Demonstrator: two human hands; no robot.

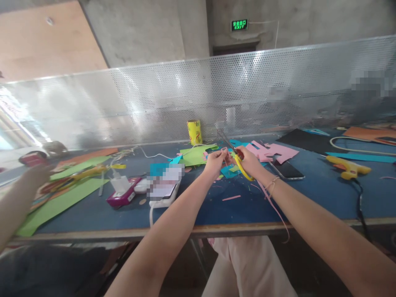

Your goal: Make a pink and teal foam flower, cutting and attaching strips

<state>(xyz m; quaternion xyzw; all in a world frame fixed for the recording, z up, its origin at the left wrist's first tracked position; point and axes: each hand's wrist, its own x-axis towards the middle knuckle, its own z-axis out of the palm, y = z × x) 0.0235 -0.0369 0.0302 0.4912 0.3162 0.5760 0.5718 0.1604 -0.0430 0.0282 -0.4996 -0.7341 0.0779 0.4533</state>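
Note:
My right hand (250,161) is closed around yellow-handled scissors (238,161), whose grey blades point up and to the left. My left hand (215,161) pinches a small pink paper piece (225,154) right at the blades. A thin pink paper strip (274,206) hangs down from my hands across my right forearm. Both hands are held above the blue tabletop (235,206), over scattered paper scraps.
Pink (274,152), green (196,156) and teal (229,171) paper pieces lie behind my hands. A phone (286,170), a yellow glue gun (348,167), a yellow can (194,132), a charger (121,192) and a power bank (163,192) are on the table. Another person's arm (18,198) is at far left. A perforated metal screen (216,95) stands behind.

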